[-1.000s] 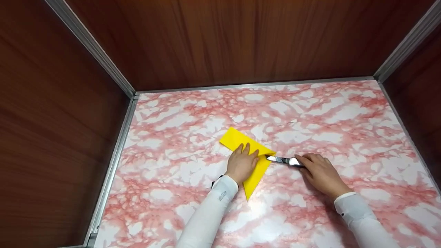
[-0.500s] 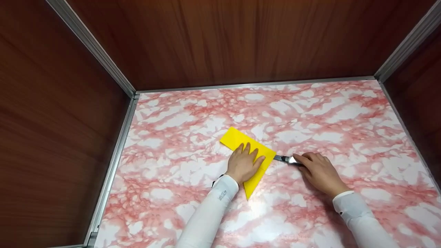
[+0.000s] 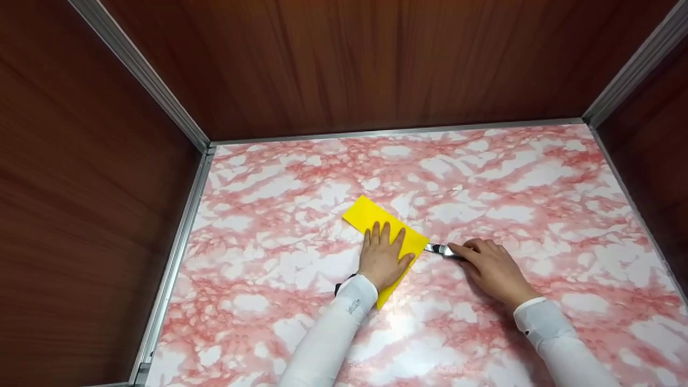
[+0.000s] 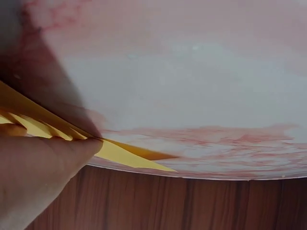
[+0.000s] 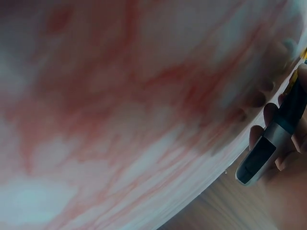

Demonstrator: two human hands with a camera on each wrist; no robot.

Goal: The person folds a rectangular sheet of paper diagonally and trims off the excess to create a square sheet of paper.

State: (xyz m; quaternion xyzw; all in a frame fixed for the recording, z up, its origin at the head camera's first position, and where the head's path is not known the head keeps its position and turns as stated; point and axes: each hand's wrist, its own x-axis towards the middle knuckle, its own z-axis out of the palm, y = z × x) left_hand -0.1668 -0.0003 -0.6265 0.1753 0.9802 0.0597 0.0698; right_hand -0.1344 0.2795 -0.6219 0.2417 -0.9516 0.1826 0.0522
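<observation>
A folded piece of yellow paper [image 3: 371, 216] lies on the table, one arm running up-left and one narrowing toward the front. My left hand [image 3: 382, 258] rests on it with fingers spread. Up close in the left wrist view, the thumb lies along the yellow paper [image 4: 129, 155], whose layers stand slightly apart at the tip. My right hand [image 3: 492, 266] grips a utility knife [image 3: 438, 249] at the paper's right corner. The blade's front end is hidden at that corner. The right wrist view shows the butt of the knife handle [image 5: 261, 155] between curled fingers.
The table top [image 3: 269, 226] has a red and white marbled surface. A dark wood panel [image 3: 344, 64] closes the back, with similar panels left and right. Metal framing [image 3: 403, 131] runs along the table's back edge.
The lifted flap at the paper's right corner has come down flat. My left thumb has spread outward and the hand shifted slightly. The knife moved slightly left, more blade hidden at the corner.
</observation>
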